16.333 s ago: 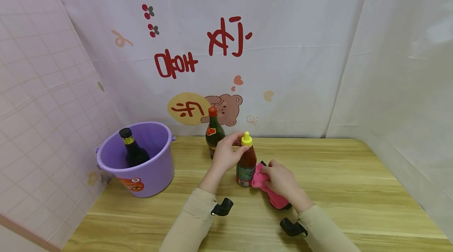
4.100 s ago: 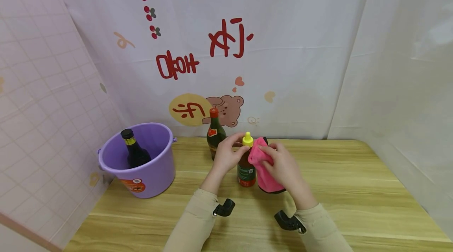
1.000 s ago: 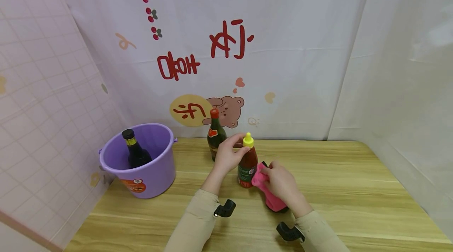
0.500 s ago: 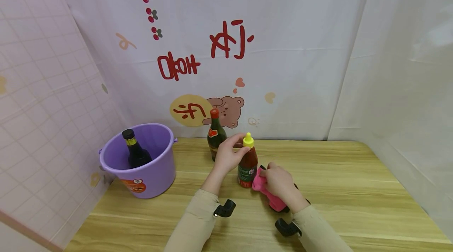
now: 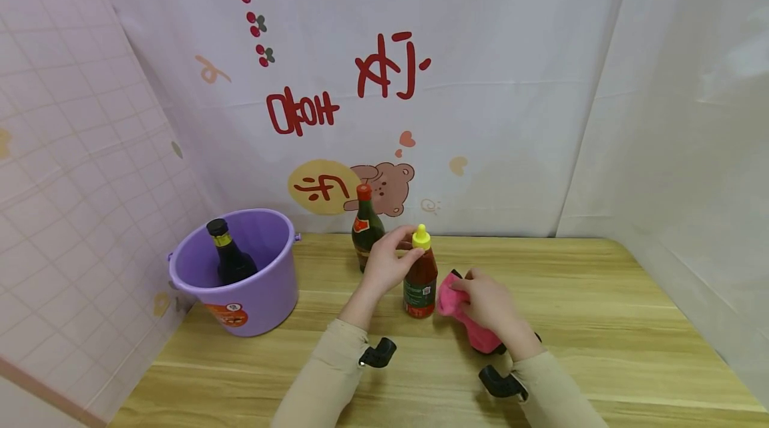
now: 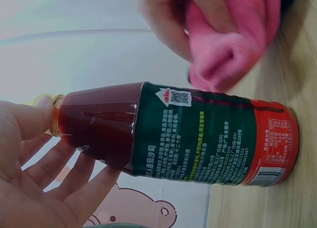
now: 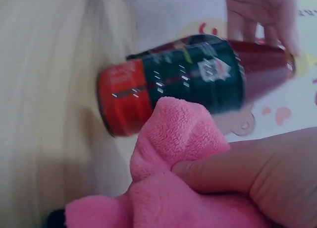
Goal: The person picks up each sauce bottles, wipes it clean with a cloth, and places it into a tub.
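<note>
A ketchup bottle (image 5: 420, 288) with red sauce, a green and red label and a yellow nozzle cap stands upright on the table. Thumb and fingers of my left hand (image 5: 386, 265) hold it around the neck, just below the cap; the left wrist view shows the printed label (image 6: 193, 134) side-on. Bunched in my right hand (image 5: 491, 304) is a pink cloth (image 5: 452, 297) with black edging. In the head view a small gap separates cloth and bottle. The right wrist view has my thumb pressing on the cloth (image 7: 173, 134), part of which is hidden by the hand.
Behind my left hand a green bottle (image 5: 366, 231) with a red cap stands near the back wall. To the left is a purple bucket (image 5: 273, 298) with a dark, black-capped bottle (image 5: 233, 263) inside. Bare wooden tabletop (image 5: 589, 308) extends to the right.
Since half a second ago my right hand and the cloth have moved right, off the bottle. Earlier the cloth was up near the bottle's shoulder. The label has turned since the oldest frame.
</note>
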### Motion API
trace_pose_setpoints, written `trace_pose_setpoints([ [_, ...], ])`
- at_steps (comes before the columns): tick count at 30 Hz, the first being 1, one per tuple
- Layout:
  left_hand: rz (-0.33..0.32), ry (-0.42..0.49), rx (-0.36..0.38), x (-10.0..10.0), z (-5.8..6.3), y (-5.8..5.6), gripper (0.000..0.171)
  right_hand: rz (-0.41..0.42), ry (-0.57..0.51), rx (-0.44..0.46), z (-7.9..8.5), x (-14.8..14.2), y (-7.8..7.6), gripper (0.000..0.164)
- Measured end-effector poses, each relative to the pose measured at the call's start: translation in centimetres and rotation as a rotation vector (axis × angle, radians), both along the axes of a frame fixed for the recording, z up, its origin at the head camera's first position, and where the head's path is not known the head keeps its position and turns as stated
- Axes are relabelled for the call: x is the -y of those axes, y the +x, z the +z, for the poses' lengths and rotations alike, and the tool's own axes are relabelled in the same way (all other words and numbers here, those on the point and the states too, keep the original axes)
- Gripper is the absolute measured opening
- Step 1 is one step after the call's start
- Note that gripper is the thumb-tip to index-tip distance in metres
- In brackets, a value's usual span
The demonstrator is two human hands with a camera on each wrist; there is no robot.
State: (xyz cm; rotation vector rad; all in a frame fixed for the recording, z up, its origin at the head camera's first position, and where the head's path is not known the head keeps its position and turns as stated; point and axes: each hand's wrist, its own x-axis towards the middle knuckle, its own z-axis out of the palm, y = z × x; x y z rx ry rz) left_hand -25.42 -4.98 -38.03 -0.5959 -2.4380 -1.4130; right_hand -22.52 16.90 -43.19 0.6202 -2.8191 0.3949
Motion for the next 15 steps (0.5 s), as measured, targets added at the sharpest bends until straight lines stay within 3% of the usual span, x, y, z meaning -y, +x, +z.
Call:
trace_pose_setpoints([
  [8, -0.021, -0.026, 0.016, 0.3, 0.4, 0.0, 0.035, -0.018, -0.159, -0.094, 0.5, -2.6, -0.3, 0.038],
  [15, -0.035, -0.082, 0.018, 0.7, 1.0, 0.1, 0.038, -0.054, -0.377, -0.197, 0.9, -4.4, -0.4, 0.041],
])
